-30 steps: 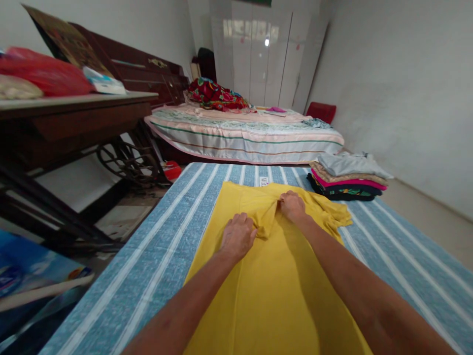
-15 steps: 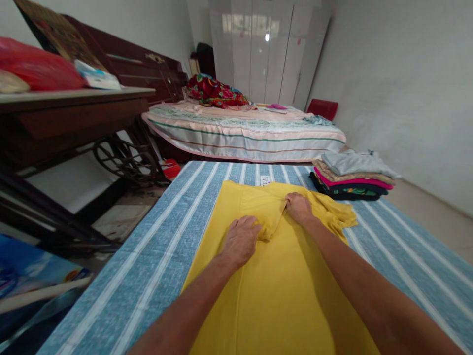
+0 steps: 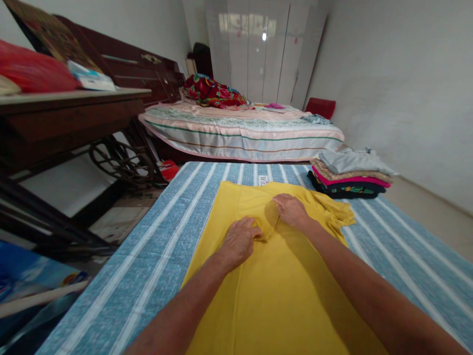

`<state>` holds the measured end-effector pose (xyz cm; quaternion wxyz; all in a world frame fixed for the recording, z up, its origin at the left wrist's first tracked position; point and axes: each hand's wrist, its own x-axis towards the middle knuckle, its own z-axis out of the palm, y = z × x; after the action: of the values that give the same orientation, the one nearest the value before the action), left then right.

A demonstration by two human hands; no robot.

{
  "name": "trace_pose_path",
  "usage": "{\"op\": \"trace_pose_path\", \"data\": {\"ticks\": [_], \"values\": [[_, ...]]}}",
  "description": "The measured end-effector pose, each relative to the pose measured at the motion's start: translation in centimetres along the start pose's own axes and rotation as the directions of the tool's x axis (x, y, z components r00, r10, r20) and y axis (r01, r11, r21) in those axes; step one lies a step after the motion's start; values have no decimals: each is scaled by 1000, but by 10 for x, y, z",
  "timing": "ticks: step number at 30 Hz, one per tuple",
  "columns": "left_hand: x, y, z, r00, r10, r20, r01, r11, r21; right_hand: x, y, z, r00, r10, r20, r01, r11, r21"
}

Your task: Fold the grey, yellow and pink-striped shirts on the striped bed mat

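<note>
A yellow T-shirt (image 3: 288, 286) lies spread on the striped cloth, its left side folded inward and that sleeve lying across the middle. My left hand (image 3: 240, 241) rests at the lower part of the folded sleeve, its fingers curled on the fabric with thumb and fingertips at the cuff. Higher up and to the right, my right hand (image 3: 291, 209) has its fingers pressed together at the cuff's upper corner, pinching the cloth. The other sleeve (image 3: 340, 209) sticks out to the right, rumpled.
Blue-and-white striped cloth (image 3: 148, 261) covers the surface beneath. Several folded garments (image 3: 351, 175) are stacked at the back right. Beyond stands a bed (image 3: 240, 133) with a red floral blanket (image 3: 218, 92). A dark wooden sewing table (image 3: 74, 116) is at left, bearing a red plastic bag (image 3: 33, 69).
My right hand has moved slightly left with the sleeve's upper corner, bringing the cuff nearer my left hand. My left hand stays almost in place. The whole view has shifted slightly.
</note>
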<state>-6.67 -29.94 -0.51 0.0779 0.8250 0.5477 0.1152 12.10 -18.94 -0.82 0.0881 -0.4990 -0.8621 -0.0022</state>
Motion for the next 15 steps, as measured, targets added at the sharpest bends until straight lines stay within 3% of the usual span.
{"op": "trace_pose_path", "data": {"ticks": [7,15], "values": [[-4,11,-8,999,-32,32,30,998,62,-5,-2,20,998,-31,-47,33,999,41],[4,15,6,996,90,-7,-90,996,14,-9,-2,23,992,-7,-123,20,994,109]]}}
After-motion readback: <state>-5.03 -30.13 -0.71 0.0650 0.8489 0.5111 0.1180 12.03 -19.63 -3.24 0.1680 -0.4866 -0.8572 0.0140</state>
